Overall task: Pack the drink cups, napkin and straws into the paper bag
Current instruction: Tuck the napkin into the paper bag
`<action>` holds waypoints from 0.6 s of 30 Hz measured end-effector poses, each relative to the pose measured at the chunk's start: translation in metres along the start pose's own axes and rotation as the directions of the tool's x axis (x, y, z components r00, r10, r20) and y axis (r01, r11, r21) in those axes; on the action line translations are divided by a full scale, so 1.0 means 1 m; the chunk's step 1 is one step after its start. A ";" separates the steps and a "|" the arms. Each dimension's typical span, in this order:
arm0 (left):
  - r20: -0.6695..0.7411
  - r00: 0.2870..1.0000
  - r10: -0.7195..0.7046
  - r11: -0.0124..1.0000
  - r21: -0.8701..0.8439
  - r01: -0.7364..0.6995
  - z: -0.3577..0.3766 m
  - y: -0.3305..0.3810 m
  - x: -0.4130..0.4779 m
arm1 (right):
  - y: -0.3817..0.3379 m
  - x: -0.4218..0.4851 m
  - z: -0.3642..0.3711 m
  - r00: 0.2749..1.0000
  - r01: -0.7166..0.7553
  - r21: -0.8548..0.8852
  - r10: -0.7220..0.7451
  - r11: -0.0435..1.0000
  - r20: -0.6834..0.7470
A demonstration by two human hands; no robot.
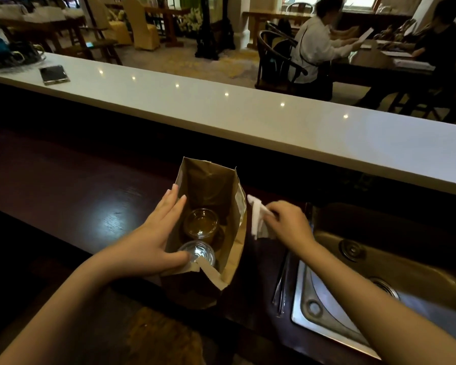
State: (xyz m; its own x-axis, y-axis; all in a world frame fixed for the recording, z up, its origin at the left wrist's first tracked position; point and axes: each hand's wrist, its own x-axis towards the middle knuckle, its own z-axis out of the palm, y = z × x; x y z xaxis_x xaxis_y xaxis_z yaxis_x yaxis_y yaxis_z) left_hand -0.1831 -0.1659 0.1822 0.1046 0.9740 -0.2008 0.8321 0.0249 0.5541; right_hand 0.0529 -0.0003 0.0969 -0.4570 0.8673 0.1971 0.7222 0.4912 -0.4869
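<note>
A brown paper bag (pixel 208 180) stands open on the dark wooden counter. Inside it are two lidded drink cups, one with amber liquid (pixel 201 223) and a clear-lidded one (pixel 197 252) nearer me. My left hand (pixel 153 238) holds the bag's left wall, fingers straight along the outside and the thumb hooked over the near rim. My right hand (pixel 287 223) pinches a white napkin (pixel 257 219) just right of the bag's rim, above the counter. Dark wrapped straws (pixel 282 283) lie on the counter beside the sink.
A steel sink (pixel 379 259) lies at the right. A white raised bar top (pixel 221 109) runs behind the counter, with a phone (pixel 54 74) on its left end. Two people sit at a table in the far room.
</note>
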 end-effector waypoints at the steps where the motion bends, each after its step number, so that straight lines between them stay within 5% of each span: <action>1: -0.005 1.000 0.004 1.000 -0.012 -0.004 0.000 0.000 0.000 | -0.011 0.003 -0.020 0.998 0.026 0.021 -0.024 0.999 -0.056; 7: -0.097 0.995 0.009 0.998 -0.063 -0.016 0.004 -0.005 -0.004 | -0.104 0.006 -0.105 0.942 0.267 0.137 -0.228 0.954 -0.246; 12: -0.156 0.987 -0.029 0.996 -0.088 0.016 0.006 -0.013 -0.010 | -0.150 0.009 -0.063 0.942 0.329 0.013 -0.329 0.944 0.061; 18: -0.164 0.986 -0.028 0.996 -0.086 0.013 0.009 -0.023 -0.017 | -0.163 0.018 0.010 0.899 0.313 -0.292 -0.182 0.904 0.399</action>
State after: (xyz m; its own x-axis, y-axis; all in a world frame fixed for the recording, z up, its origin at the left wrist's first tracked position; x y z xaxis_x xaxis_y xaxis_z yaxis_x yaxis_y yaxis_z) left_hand -0.1989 -0.1846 0.1661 -0.0092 0.9967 -0.0806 0.7834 0.0573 0.6189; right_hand -0.0780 -0.0654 0.1713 -0.7496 0.6578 -0.0736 0.6612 0.7389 -0.1297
